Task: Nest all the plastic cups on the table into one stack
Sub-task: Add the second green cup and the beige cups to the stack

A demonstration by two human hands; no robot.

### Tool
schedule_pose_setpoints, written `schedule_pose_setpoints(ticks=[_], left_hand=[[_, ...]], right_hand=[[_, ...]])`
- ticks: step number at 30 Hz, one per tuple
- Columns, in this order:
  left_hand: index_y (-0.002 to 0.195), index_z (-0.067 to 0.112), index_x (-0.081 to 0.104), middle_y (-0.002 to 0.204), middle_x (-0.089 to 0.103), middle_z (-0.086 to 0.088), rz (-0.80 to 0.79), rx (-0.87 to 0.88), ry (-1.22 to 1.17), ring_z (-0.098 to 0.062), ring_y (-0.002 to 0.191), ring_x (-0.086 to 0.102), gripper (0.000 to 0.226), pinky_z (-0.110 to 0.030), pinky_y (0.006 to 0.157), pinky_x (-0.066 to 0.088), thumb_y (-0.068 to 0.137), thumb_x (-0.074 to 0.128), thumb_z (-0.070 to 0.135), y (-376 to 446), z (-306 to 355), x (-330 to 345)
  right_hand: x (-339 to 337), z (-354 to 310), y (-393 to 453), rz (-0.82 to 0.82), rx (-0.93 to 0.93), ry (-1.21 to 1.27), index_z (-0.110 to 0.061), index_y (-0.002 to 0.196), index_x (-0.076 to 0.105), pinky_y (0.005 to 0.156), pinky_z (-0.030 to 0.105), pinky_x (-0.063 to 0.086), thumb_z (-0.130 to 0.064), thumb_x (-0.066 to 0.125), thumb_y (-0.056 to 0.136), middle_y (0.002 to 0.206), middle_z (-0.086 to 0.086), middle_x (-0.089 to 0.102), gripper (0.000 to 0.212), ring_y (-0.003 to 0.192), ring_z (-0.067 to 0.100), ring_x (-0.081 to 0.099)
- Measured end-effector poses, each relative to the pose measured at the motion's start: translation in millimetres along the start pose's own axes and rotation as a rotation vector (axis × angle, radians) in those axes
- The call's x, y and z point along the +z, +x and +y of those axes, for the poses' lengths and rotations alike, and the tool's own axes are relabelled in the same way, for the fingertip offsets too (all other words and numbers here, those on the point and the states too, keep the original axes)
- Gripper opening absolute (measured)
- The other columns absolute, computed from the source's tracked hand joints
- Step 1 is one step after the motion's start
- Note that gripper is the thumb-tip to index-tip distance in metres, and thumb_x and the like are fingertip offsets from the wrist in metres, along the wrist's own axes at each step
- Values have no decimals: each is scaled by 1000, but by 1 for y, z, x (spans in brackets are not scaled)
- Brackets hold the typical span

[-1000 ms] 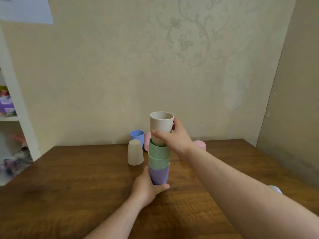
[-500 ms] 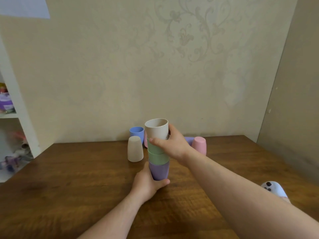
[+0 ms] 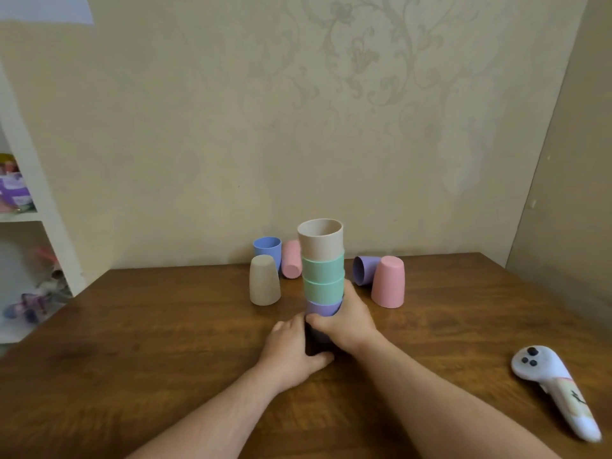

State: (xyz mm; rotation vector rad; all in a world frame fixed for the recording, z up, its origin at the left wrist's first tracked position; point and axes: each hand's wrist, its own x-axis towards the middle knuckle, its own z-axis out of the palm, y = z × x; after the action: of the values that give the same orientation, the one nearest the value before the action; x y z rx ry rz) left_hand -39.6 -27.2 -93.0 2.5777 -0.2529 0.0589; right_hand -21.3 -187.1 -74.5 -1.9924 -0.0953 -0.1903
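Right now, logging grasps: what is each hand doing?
Left hand: closed around the base of the cup stack.
Right hand: closed on the same stack's purple bottom cup.

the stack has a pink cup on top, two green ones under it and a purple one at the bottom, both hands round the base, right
Not quite: in the head view the top cup of the stack is beige, not pink. The rest holds: two green cups sit under it, a purple cup is lowest, and the left hand and right hand wrap the base.
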Motion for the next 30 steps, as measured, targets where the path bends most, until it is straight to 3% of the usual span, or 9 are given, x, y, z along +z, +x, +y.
schedule_pose_setpoints(ticks=[4,7,10,12,14,16,20,26,30], left_hand=[[143,27,66,147,63,5,-174,224,332,-23,139,53,43,-39,114,47,102,60,38,11,-10,-24],[133,29,72,144,63,2,-68,407,698,-27,135,53,40,-43,107,50,97,61,14,35,-25,-59],[125,28,72,152,57,-10,85,501,1068,-38,139,51,31,-49,114,44,95,71,20,70,-30,-90],[142,34,64,169,42,-16,59,514,1297,-43,154,40,44,-55,127,27,99,72,26,91,-35,-101],[165,39,37,181,15,-17,-30,505,1522,-45,166,14,71,-63,132,6,103,70,29,116,-37,-99],[172,40,19,182,4,-15,-110,442,1639,-46,167,5,85,-68,130,3,104,70,33,122,-37,-97],[161,38,41,166,35,-15,-113,352,1596,-53,155,22,73,-62,112,39,98,76,30,120,-43,-79],[145,23,61,145,48,-13,-42,220,1518,-49,142,37,52,-53,99,46,95,73,14,97,-53,-87],[149,37,47,140,48,-5,26,54,1042,-36,125,53,72,-45,94,48,85,80,41,81,-52,-100]], right_hand=[[-7,12,14,65,48,29,-41,130,49,94,35,59,-33,94,69,116,-16,70,76,104,6,69],[-1,19,15,81,63,13,-46,131,40,95,37,57,-34,92,74,117,-17,68,78,102,7,68],[4,24,17,114,60,13,-51,134,37,96,39,57,-41,90,74,117,-21,67,80,105,13,69],[4,25,20,102,64,20,-50,140,37,99,40,57,-44,90,74,119,-22,65,85,108,14,68],[1,35,28,94,71,22,-49,142,37,100,42,59,-45,91,73,124,-20,66,88,110,13,69],[-2,35,26,81,67,28,-47,143,37,101,42,59,-46,92,74,127,-19,65,89,111,11,67],[-4,35,25,88,69,14,-50,140,36,103,42,58,-47,92,74,126,-21,64,87,113,11,66],[1,30,27,81,75,25,-56,130,35,102,45,60,-47,92,72,122,-21,64,83,111,12,68],[-1,26,22,44,75,58,-48,142,35,105,45,59,-47,98,68,131,-16,63,97,118,14,67]])
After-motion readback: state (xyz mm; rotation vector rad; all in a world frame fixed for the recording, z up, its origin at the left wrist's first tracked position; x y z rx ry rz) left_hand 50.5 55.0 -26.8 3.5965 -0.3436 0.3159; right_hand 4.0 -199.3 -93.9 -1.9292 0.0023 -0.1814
